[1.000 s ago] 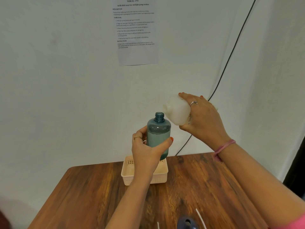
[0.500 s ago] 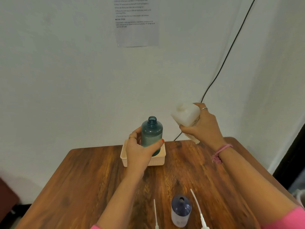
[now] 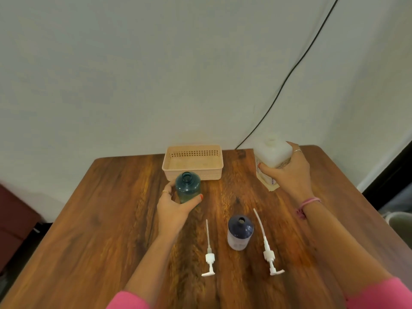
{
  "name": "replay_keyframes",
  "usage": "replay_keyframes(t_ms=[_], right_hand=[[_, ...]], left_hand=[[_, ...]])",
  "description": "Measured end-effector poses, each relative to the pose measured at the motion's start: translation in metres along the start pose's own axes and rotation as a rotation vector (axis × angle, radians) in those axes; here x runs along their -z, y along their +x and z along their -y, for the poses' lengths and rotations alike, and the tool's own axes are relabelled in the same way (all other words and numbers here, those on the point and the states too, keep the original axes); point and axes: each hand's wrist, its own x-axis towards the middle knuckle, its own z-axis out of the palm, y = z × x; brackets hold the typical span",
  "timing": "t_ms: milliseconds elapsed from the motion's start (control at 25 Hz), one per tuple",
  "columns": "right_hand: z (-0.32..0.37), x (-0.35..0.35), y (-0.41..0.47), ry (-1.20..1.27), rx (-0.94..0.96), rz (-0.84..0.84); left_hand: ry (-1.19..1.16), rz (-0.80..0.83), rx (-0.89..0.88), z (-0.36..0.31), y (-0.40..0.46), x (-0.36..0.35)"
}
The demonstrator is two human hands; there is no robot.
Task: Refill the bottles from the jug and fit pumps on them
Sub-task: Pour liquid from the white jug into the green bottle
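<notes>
My left hand (image 3: 174, 206) grips a teal bottle (image 3: 188, 187), open at the neck and upright, just in front of the basket. My right hand (image 3: 287, 172) holds a white jug (image 3: 270, 156) upright at the table's back right, its base at or near the tabletop. A dark blue bottle (image 3: 240, 231) with a clear lower part stands uncapped near the table's middle. Two white pumps lie flat on either side of it: the left pump (image 3: 209, 253) and the right pump (image 3: 266, 244).
An empty beige basket (image 3: 193, 161) sits at the back of the wooden table (image 3: 100, 230), against the wall. A black cable (image 3: 289, 74) runs down the wall behind the jug. The table's right edge is close beyond my right arm.
Both hands have come down from chest height to the table. The teal bottle moved down in front of the basket, and the jug went from tilted to upright at the back right.
</notes>
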Motion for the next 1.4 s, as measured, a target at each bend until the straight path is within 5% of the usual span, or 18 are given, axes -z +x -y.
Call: replay_keyframes(t_ms=[640,1400], right_hand=[[-0.075,-0.009,-0.049,-0.083,-0.215,-0.045],[-0.130,0.010,-0.081,-0.053,-0.399,-0.123]], left_hand=[[0.160,-0.010,0.326,0.119,-0.040,0.004],[0.246,-0.045,0.450,0.140,-0.064,0.004]])
